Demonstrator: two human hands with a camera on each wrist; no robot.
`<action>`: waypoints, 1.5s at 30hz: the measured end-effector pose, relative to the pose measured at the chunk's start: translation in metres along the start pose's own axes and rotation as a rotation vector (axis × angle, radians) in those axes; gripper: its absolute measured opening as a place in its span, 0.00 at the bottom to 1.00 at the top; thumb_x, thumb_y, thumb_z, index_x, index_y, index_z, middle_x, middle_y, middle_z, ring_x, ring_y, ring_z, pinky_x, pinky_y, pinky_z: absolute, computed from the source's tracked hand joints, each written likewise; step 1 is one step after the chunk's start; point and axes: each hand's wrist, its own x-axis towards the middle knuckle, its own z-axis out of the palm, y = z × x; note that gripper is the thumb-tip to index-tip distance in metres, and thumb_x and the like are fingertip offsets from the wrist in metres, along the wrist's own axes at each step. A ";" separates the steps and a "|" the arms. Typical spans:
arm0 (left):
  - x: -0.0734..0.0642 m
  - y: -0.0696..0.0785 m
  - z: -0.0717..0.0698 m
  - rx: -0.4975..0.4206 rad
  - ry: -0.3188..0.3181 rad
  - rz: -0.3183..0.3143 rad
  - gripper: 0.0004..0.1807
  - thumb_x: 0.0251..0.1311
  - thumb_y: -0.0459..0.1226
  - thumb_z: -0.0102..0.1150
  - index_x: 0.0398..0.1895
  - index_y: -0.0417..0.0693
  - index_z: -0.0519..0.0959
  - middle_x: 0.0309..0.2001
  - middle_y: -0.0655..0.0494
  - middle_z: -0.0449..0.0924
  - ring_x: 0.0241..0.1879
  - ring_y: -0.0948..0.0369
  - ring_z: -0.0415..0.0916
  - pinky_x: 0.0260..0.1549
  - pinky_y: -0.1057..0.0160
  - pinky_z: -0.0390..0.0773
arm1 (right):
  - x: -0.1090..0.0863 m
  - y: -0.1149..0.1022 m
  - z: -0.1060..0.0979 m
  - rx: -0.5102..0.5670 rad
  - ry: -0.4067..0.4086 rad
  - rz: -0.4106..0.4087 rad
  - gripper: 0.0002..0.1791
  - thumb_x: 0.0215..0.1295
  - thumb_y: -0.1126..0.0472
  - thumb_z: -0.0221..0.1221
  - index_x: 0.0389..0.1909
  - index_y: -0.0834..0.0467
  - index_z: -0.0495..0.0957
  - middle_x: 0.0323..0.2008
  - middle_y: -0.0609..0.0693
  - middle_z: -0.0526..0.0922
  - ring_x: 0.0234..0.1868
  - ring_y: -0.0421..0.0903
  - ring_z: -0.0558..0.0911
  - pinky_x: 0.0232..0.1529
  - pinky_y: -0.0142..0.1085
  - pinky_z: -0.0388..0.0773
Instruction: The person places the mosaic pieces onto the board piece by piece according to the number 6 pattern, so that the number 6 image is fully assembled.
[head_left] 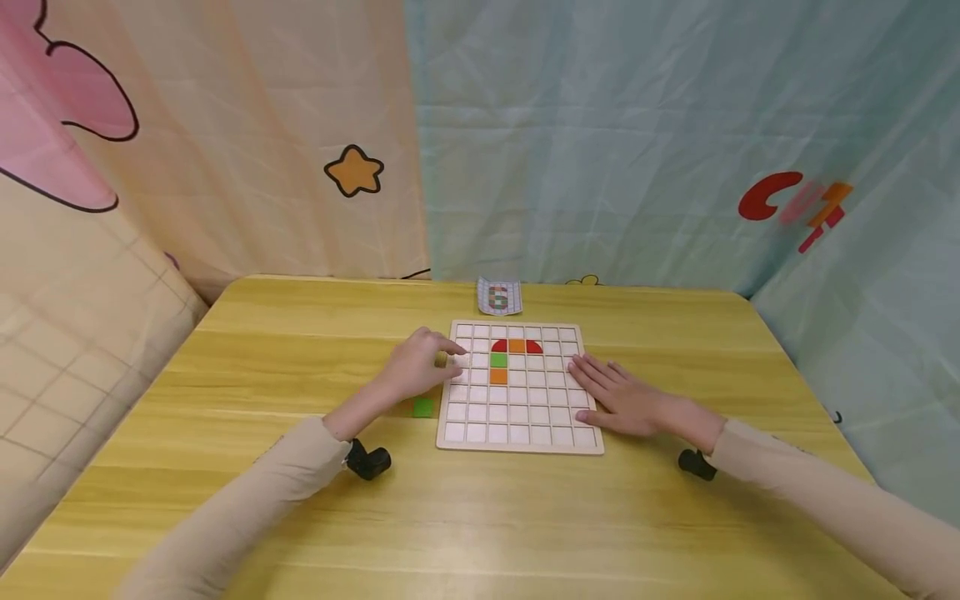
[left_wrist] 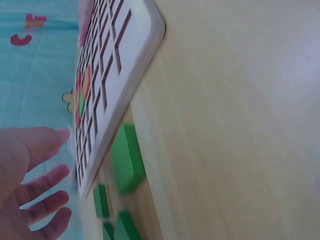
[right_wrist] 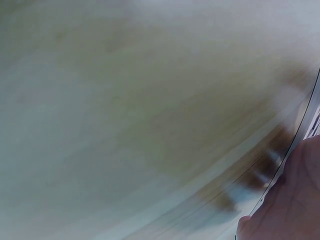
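Observation:
The white gridded board [head_left: 517,413] lies on the table. Red, orange and green tiles [head_left: 498,360] sit in its upper left cells. At its left edge is my left hand [head_left: 416,367], thumb and fingers bent and apart. No held piece can be made out in the left wrist view, where the same hand [left_wrist: 30,185] shows a gap between thumb and fingers. Green tiles [left_wrist: 127,159] lie on the table beside the board, one green tile [head_left: 423,407] by my left wrist. My right hand [head_left: 618,396] rests flat on the board's right edge, fingers extended.
A small pattern card [head_left: 498,297] with a coloured figure like a 6 stands behind the board. The wooden table [head_left: 480,517] reaches back to printed curtains [head_left: 585,150]. Black wrist devices [head_left: 367,460] sit under both forearms. The right wrist view is mostly blurred tabletop.

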 end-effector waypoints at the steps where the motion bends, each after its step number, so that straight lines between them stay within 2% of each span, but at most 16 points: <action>1: -0.001 -0.004 -0.002 0.001 -0.004 0.006 0.15 0.56 0.41 0.67 0.46 0.48 0.85 0.48 0.50 0.84 0.47 0.53 0.73 0.41 0.56 0.76 | 0.000 0.000 0.000 0.001 0.002 0.000 0.44 0.71 0.36 0.42 0.76 0.58 0.39 0.77 0.57 0.37 0.77 0.56 0.41 0.72 0.58 0.43; 6: -0.008 -0.022 -0.012 -0.011 -0.024 0.030 0.19 0.55 0.41 0.68 0.50 0.45 0.82 0.50 0.48 0.82 0.51 0.50 0.72 0.50 0.50 0.75 | 0.000 0.001 -0.002 -0.008 -0.007 0.006 0.44 0.71 0.36 0.41 0.76 0.57 0.38 0.77 0.55 0.37 0.77 0.55 0.40 0.73 0.57 0.42; 12: -0.013 -0.036 -0.016 -0.016 -0.054 0.030 0.20 0.55 0.39 0.68 0.51 0.42 0.82 0.49 0.47 0.83 0.45 0.53 0.72 0.45 0.53 0.75 | -0.001 -0.002 -0.006 0.008 -0.012 0.000 0.44 0.72 0.38 0.42 0.76 0.59 0.39 0.77 0.58 0.38 0.77 0.57 0.41 0.72 0.59 0.42; 17: -0.013 -0.043 -0.014 -0.024 -0.073 0.041 0.19 0.56 0.36 0.67 0.51 0.40 0.82 0.48 0.47 0.83 0.46 0.52 0.73 0.45 0.54 0.75 | -0.001 -0.003 -0.007 -0.008 -0.029 0.006 0.44 0.72 0.37 0.41 0.76 0.59 0.39 0.77 0.57 0.37 0.77 0.57 0.40 0.72 0.59 0.42; 21: -0.009 -0.046 -0.015 -0.045 -0.091 0.045 0.17 0.55 0.34 0.66 0.49 0.38 0.83 0.46 0.45 0.84 0.48 0.50 0.76 0.48 0.51 0.75 | -0.002 -0.003 -0.007 -0.008 -0.029 0.008 0.44 0.72 0.37 0.42 0.76 0.59 0.39 0.77 0.57 0.37 0.77 0.57 0.40 0.72 0.58 0.42; 26: -0.006 -0.047 -0.017 -0.040 -0.110 0.051 0.15 0.55 0.35 0.67 0.45 0.38 0.84 0.43 0.46 0.85 0.46 0.51 0.78 0.47 0.52 0.76 | -0.003 -0.004 -0.007 0.009 -0.039 0.016 0.44 0.72 0.37 0.42 0.76 0.58 0.38 0.77 0.57 0.36 0.77 0.56 0.39 0.72 0.58 0.41; 32: -0.007 -0.048 -0.018 -0.018 -0.093 0.064 0.15 0.54 0.36 0.68 0.44 0.40 0.85 0.41 0.48 0.86 0.43 0.52 0.78 0.45 0.53 0.75 | -0.003 -0.005 -0.007 0.011 -0.042 0.020 0.44 0.72 0.38 0.42 0.76 0.59 0.38 0.77 0.57 0.36 0.77 0.57 0.39 0.72 0.58 0.41; 39: -0.010 -0.051 -0.016 0.006 -0.074 0.060 0.14 0.54 0.37 0.68 0.43 0.42 0.86 0.38 0.51 0.86 0.38 0.55 0.75 0.36 0.59 0.72 | -0.002 -0.004 -0.007 0.011 -0.043 0.014 0.44 0.72 0.37 0.41 0.76 0.58 0.38 0.77 0.57 0.36 0.77 0.56 0.39 0.72 0.58 0.42; 45: -0.011 -0.050 -0.016 0.041 -0.056 0.083 0.14 0.53 0.37 0.69 0.44 0.43 0.86 0.39 0.51 0.85 0.39 0.55 0.76 0.37 0.58 0.74 | 0.000 -0.003 -0.005 0.000 -0.043 0.008 0.44 0.72 0.37 0.41 0.76 0.59 0.38 0.77 0.57 0.36 0.77 0.56 0.39 0.72 0.58 0.42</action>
